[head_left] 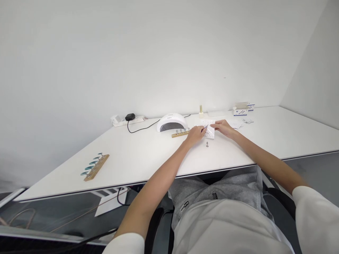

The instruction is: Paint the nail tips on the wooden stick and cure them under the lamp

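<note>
Both my hands reach out over the white table (148,155). My left hand (195,134) is closed in a pinch on a thin pointed tool (206,127) whose tip touches a small white dotted sheet (209,131). My right hand (224,127) rests on the sheet's right edge with its fingers curled on it. A tiny metal piece (207,144) stands on the table just in front of the sheet. A wooden strip with small metal holders (180,133) lies left of my left hand.
A white nail lamp (172,122) sits behind the strip, its cable running to a power strip (128,120). A wooden bar of teal nail tips (95,166) lies at the left front. Small boxes (242,109) and a little bottle (201,111) stand by the wall.
</note>
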The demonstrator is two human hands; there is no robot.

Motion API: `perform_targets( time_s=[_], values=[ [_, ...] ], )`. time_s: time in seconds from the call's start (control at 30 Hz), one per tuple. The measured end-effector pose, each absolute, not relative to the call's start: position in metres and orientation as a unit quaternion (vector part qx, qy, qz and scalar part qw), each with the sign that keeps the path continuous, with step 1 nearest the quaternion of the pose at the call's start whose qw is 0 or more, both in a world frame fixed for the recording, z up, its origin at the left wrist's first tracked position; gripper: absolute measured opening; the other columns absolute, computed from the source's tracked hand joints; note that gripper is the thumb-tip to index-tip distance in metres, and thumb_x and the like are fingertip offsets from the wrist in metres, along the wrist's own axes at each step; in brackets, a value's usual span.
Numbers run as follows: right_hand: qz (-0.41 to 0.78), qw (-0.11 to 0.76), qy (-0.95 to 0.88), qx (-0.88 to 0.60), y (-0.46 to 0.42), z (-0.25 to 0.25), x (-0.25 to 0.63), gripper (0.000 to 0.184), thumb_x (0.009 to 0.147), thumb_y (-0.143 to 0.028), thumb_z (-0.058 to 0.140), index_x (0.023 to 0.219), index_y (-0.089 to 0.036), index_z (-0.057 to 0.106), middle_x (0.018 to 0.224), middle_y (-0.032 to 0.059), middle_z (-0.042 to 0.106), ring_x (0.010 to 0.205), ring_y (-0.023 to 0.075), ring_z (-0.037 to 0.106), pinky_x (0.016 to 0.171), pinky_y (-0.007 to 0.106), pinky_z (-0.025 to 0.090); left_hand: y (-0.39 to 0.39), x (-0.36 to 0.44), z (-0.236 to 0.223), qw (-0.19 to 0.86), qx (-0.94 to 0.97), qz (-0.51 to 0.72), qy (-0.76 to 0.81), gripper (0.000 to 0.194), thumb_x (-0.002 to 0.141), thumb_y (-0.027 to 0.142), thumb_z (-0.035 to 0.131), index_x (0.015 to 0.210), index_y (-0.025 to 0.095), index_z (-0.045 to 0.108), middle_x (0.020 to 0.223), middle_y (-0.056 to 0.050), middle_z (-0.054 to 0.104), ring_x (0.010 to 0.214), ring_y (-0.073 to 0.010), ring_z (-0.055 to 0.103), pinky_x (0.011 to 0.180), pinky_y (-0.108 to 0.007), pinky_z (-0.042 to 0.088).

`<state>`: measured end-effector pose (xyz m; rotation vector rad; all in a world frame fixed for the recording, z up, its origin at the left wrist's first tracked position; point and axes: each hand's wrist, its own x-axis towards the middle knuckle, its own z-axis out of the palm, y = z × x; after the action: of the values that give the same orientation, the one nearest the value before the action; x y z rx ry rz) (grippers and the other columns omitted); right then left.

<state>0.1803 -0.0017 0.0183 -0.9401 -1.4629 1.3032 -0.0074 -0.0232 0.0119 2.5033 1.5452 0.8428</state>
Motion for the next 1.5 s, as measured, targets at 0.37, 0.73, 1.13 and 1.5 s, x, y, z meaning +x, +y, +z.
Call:
perform_targets(
  time_s=[0.37, 0.73, 1.13, 1.5],
  values=[
    [0.535, 0.461, -0.599, -0.378, -0.007, 0.021, 0.179, 0.025, 0.06, -0.033, 0.084, 0.061, -0.013, 0.069, 0.066, 0.0051, 0.068, 0.072, 0.0151, 0.061, 0.078, 0.032, 0.049, -0.023, -0.007, 0.013, 0.065, 0.816, 0.293, 0.494, 0.036, 0.094, 0.028, 0.042, 0.061, 0.017, 0.05, 0.059, -0.002, 0.051, 0.057, -0.0148, 0.04, 0.057, -0.029, 0.023],
    [0.496, 0.471, -0.621, -0.382, -0.004, 0.02, 0.178, 0.027, 0.058, -0.037, 0.084, 0.06, -0.015, 0.068, 0.067, 0.0042, 0.068, 0.073, 0.017, 0.061, 0.082, 0.036, 0.05, -0.021, -0.005, 0.009, 0.11, 0.791, 0.345, 0.493, 0.033, 0.09, 0.028, 0.045, 0.059, 0.018, 0.043, 0.055, 0.001, 0.043, 0.054, -0.0127, 0.036, 0.056, -0.028, 0.023],
    [0.409, 0.485, -0.645, -0.426, 0.001, 0.016, 0.176, 0.03, 0.062, -0.042, 0.078, 0.058, -0.016, 0.064, 0.06, 0.0017, 0.062, 0.072, 0.018, 0.058, 0.074, 0.035, 0.051, -0.029, -0.002, 0.018, 0.34, 0.691, 0.402, 0.495, 0.042, 0.092, 0.045, 0.038, 0.066, 0.016, 0.054, 0.048, 0.003, 0.04, 0.044, -0.01, 0.038, 0.047, -0.024, 0.027],
    [0.417, 0.488, -0.638, -0.425, -0.003, 0.021, 0.174, 0.034, 0.058, -0.046, 0.079, 0.055, -0.017, 0.062, 0.058, 0.0006, 0.06, 0.066, 0.0153, 0.055, 0.072, 0.032, 0.048, -0.03, -0.001, 0.02, 0.506, 0.594, 0.43, 0.454, 0.023, 0.088, 0.025, 0.05, 0.067, 0.017, 0.05, 0.046, 0.007, 0.034, 0.032, -0.0048, 0.027, 0.037, -0.021, 0.019]
  ],
)
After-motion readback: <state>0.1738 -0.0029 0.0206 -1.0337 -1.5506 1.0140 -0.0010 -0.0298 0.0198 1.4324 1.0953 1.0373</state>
